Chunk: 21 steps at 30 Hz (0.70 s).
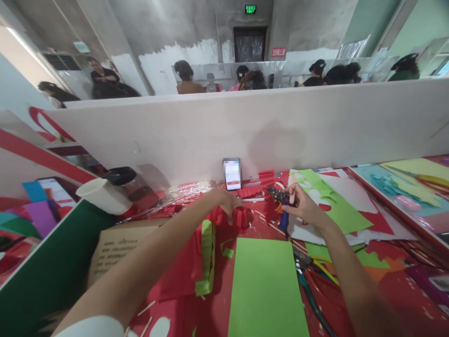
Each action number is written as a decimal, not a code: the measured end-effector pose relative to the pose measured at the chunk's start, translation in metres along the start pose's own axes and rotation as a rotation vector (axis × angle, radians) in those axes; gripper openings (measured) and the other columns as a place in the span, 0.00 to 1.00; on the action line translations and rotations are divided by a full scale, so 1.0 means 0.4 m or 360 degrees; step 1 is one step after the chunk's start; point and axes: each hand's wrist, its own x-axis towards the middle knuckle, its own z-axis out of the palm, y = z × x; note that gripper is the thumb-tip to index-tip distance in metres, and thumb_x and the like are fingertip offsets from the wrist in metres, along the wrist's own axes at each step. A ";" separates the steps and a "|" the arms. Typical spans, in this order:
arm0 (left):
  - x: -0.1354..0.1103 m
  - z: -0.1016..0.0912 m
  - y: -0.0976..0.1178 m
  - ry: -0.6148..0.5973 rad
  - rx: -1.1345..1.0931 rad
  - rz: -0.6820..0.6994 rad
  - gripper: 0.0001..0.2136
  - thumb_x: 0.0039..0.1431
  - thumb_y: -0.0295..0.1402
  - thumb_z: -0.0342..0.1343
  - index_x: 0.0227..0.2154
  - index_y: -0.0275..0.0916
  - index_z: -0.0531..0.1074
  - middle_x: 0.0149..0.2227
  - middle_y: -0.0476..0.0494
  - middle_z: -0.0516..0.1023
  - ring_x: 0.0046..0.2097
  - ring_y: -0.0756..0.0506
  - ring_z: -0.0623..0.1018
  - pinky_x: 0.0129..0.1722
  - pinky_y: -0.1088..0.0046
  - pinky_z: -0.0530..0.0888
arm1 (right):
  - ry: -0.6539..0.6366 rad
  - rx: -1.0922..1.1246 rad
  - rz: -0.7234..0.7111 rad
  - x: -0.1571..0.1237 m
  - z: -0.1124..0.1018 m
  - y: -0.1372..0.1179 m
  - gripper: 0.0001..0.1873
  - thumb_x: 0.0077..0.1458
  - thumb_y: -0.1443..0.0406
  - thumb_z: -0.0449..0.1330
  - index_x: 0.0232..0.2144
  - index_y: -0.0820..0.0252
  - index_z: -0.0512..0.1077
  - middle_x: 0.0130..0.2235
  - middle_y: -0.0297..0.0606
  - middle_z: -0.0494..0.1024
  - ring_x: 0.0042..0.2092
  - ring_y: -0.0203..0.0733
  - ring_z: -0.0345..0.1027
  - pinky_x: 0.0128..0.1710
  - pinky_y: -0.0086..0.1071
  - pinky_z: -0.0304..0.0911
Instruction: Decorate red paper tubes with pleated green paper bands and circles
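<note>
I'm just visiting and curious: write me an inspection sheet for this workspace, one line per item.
Surface: red tabletop, littered with pale scraps.
Job's things: red paper pieces near the left hand; dark speckled object at the right hand.
Clutter: green sheet lying flat in front; paper cup tilted at the left; yellow-handled tool right of the sheet; phone propped up.
Grips: left grip, a bare hand, reaches down at the red paper, contact unclear; right grip, also bare, appears to hold the speckled object.
Cables: none clearly identifiable.
Surroundings: white partition behind; people beyond; green exit sign above a doorway.
</note>
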 end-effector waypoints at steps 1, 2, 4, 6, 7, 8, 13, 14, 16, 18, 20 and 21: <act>0.006 0.003 0.001 -0.0065 -0.0015 0.0010 0.28 0.32 0.32 0.71 0.44 0.48 0.77 0.47 0.46 0.78 0.41 0.40 0.78 0.37 0.69 0.75 | -0.0002 0.0014 0.0002 -0.001 0.000 -0.002 0.17 0.48 0.63 0.61 0.31 0.53 0.53 0.40 0.35 0.68 0.43 0.46 0.65 0.42 0.37 0.63; 0.010 0.005 0.001 -0.0099 -0.0029 0.0009 0.26 0.32 0.33 0.71 0.41 0.45 0.77 0.44 0.45 0.79 0.38 0.40 0.78 0.36 0.68 0.75 | -0.0004 0.0028 0.0004 -0.002 0.000 -0.004 0.18 0.48 0.63 0.61 0.32 0.53 0.53 0.39 0.35 0.68 0.43 0.45 0.65 0.42 0.36 0.63; 0.013 0.008 -0.002 -0.0107 -0.0054 0.0010 0.21 0.31 0.34 0.71 0.35 0.41 0.78 0.37 0.44 0.80 0.33 0.42 0.77 0.34 0.67 0.75 | -0.0006 0.0049 0.0018 -0.002 0.000 -0.006 0.18 0.48 0.64 0.61 0.32 0.53 0.52 0.39 0.34 0.68 0.43 0.45 0.65 0.42 0.36 0.63; 0.009 0.007 -0.007 -0.0105 -0.0121 0.0057 0.19 0.32 0.35 0.71 0.32 0.40 0.78 0.34 0.45 0.80 0.31 0.43 0.76 0.33 0.67 0.74 | -0.0014 0.0059 0.0043 -0.003 0.000 -0.006 0.18 0.48 0.64 0.62 0.32 0.53 0.52 0.40 0.35 0.68 0.43 0.45 0.65 0.43 0.37 0.62; 0.005 0.004 -0.010 -0.0092 -0.0170 0.0096 0.18 0.33 0.36 0.71 0.31 0.40 0.78 0.33 0.46 0.80 0.31 0.43 0.76 0.33 0.67 0.74 | -0.0020 0.0069 0.0056 -0.003 0.001 -0.005 0.18 0.47 0.64 0.62 0.32 0.53 0.53 0.40 0.35 0.68 0.43 0.46 0.65 0.43 0.37 0.62; 0.001 -0.001 -0.015 -0.0075 -0.0227 0.0144 0.17 0.35 0.36 0.70 0.32 0.40 0.78 0.34 0.46 0.81 0.33 0.43 0.77 0.34 0.68 0.74 | -0.0021 0.0084 0.0066 -0.004 0.001 -0.004 0.18 0.47 0.64 0.62 0.32 0.53 0.53 0.40 0.35 0.68 0.44 0.46 0.65 0.43 0.37 0.62; -0.026 -0.064 -0.064 0.0124 -0.0525 0.0352 0.12 0.46 0.36 0.65 0.35 0.40 0.79 0.38 0.47 0.82 0.41 0.44 0.77 0.43 0.71 0.72 | 0.0012 0.0186 0.0048 -0.005 0.006 0.007 0.19 0.47 0.63 0.64 0.32 0.53 0.55 0.37 0.35 0.68 0.44 0.47 0.65 0.44 0.37 0.62; -0.030 -0.080 -0.076 0.0174 -0.0572 0.0366 0.11 0.47 0.37 0.64 0.35 0.40 0.79 0.39 0.47 0.82 0.42 0.44 0.77 0.44 0.71 0.72 | 0.0021 0.0199 0.0043 -0.005 0.007 0.009 0.19 0.46 0.63 0.64 0.32 0.53 0.55 0.37 0.35 0.68 0.45 0.47 0.65 0.44 0.38 0.62; -0.034 -0.110 -0.098 0.0259 -0.0647 0.0366 0.11 0.48 0.37 0.64 0.34 0.39 0.79 0.38 0.46 0.82 0.41 0.44 0.78 0.42 0.71 0.72 | 0.0041 0.0218 0.0039 -0.004 0.008 0.014 0.19 0.46 0.63 0.64 0.31 0.53 0.55 0.38 0.35 0.68 0.45 0.47 0.65 0.44 0.38 0.62; -0.025 -0.131 -0.111 0.0377 -0.0699 0.0334 0.12 0.47 0.38 0.64 0.34 0.38 0.79 0.37 0.46 0.82 0.40 0.43 0.78 0.41 0.71 0.73 | 0.0049 0.0230 0.0041 -0.003 0.009 0.016 0.19 0.46 0.63 0.64 0.31 0.53 0.54 0.40 0.35 0.68 0.45 0.47 0.65 0.44 0.38 0.62; 0.000 -0.140 -0.112 0.0545 -0.0735 0.0277 0.14 0.50 0.39 0.61 0.38 0.38 0.78 0.39 0.46 0.81 0.42 0.44 0.77 0.42 0.71 0.72 | 0.0038 0.0244 0.0041 -0.003 0.008 0.016 0.20 0.46 0.63 0.64 0.31 0.53 0.54 0.42 0.35 0.69 0.45 0.47 0.65 0.43 0.38 0.62; 0.018 -0.139 -0.107 0.0631 -0.0748 0.0241 0.14 0.52 0.39 0.59 0.40 0.37 0.77 0.40 0.45 0.81 0.42 0.44 0.77 0.43 0.71 0.72 | 0.0030 0.0249 0.0043 -0.003 0.007 0.015 0.20 0.46 0.64 0.64 0.31 0.53 0.53 0.43 0.35 0.68 0.45 0.46 0.65 0.43 0.38 0.63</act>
